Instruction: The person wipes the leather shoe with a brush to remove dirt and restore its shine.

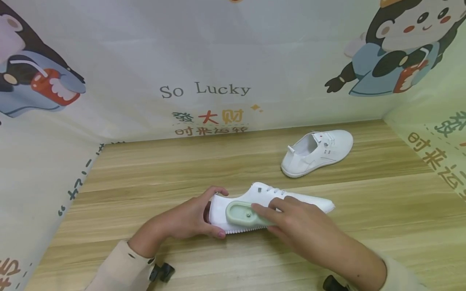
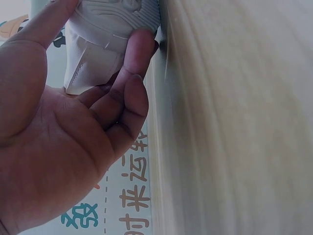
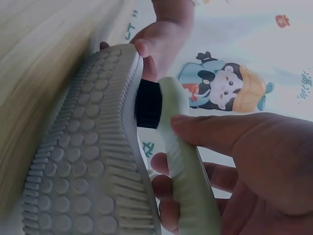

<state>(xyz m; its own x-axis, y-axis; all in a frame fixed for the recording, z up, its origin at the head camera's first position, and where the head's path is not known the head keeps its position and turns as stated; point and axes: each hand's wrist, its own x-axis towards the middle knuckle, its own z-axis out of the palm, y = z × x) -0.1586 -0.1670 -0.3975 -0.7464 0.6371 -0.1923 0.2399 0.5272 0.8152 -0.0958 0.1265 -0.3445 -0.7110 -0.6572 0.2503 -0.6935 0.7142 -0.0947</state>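
Observation:
My left hand [image 1: 191, 216] grips the heel of a white lace-up shoe [image 1: 306, 199], thumb on the near side and fingers round the back. In the left wrist view its fingers curl at the shoe's heel [image 2: 95, 56]. A pale green brush [image 1: 242, 213] is held in my right hand [image 1: 300, 222], over the shoe's near side. From the right wrist, the brush's dark bristles [image 3: 149, 105] meet the side just above the ribbed, dotted sole [image 3: 80, 156]. The shoe lies tipped, its sole towards me and its toe to the right.
A second white shoe [image 1: 327, 151] rests on the wood-patterned tabletop [image 1: 153, 169] at the back right, toe pointing right. Printed sheets [image 1: 218, 52] with cartoon figures and lettering stand as walls behind and at both sides. Dark round parts [image 1: 165, 273] sit by both wrists.

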